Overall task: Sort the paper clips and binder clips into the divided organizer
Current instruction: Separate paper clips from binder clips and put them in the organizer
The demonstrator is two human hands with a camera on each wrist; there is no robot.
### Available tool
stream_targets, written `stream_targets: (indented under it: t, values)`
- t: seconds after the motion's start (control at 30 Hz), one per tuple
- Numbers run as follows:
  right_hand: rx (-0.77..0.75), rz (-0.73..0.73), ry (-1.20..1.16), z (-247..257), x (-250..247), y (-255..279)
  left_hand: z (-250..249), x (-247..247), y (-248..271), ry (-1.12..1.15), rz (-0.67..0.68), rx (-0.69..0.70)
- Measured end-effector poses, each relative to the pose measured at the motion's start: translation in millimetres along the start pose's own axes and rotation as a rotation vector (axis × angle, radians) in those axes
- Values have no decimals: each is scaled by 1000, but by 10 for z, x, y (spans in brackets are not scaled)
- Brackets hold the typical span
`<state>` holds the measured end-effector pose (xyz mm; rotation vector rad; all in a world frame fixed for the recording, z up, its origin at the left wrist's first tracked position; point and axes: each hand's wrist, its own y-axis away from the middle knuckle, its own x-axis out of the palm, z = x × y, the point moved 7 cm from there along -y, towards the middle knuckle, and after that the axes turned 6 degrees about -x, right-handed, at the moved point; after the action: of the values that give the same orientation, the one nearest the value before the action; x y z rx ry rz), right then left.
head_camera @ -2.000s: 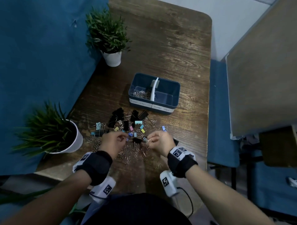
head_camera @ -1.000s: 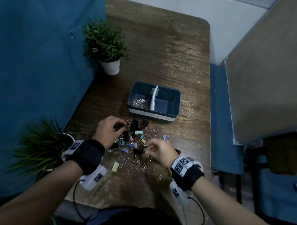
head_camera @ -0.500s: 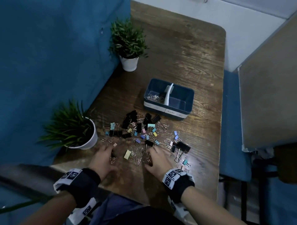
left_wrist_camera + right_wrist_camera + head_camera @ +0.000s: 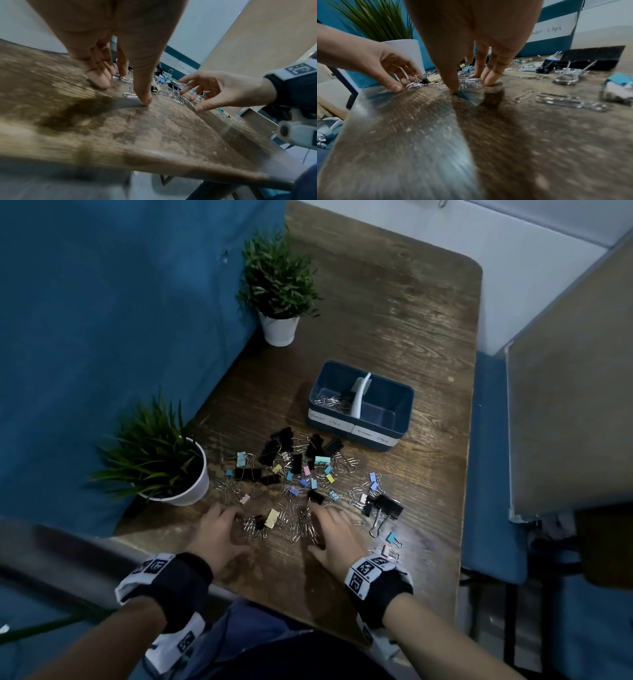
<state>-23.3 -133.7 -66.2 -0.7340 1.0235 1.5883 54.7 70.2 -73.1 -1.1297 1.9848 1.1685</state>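
Paper clips (image 4: 301, 525) lie in a silver wire heap on the desk (image 4: 394, 320), directly between the two hands, with the long loops pointing every which way. Left hand (image 4: 219, 530) sits at the heap's 9 o'clock, fingers spread and fingertips (image 4: 101, 82) on the wood, thumb tip touching a few clips; nothing gripped. Right hand (image 4: 334, 534) sits at the heap's 3 o'clock, also wide, fingertips (image 4: 489, 81) down among the wire, holding nothing. Both are equally near; likely next move is raking or pinching a bunch from the middle.

Binder clips (image 4: 294, 463), black and pastel folded metal with wire handles, scatter at 12 o'clock from the hands; a big black one (image 4: 387, 505) lies at 2 o'clock of the right hand.

Organizer (image 4: 404, 405), a dark blue plastic box with a white divider and paper labels, stands further at 1 o'clock; its left compartment holds paper clips, and the right looks empty.
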Motion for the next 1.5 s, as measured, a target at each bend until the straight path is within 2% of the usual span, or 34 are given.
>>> stream_targets:
  t: [0.2,0.47,0.77,0.9,1.27,1.4,1.5]
  values:
    - [25,-6,-167,146,63,-129,-341,195,-11,41,68,70]
    - [-100,19,-95,219,33,-216,-608,252,-137,-2,34,89]
    - [-35,5,-95,-103,-100,-233,-656,240,-248,-42,75,109]
    - [-13,-31,-105,-190,-129,-173,-631,217,-295,12,77,96]
    - [118,-150,-308,-296,-224,-165,-636,186,-406,97,41,173]
    - [261,-326,-524,-527,-413,-93,-699,139,-343,53,-4,229]
    - [394,-346,-586,-706,-389,-24,-706,209,-287,-27,67,243]
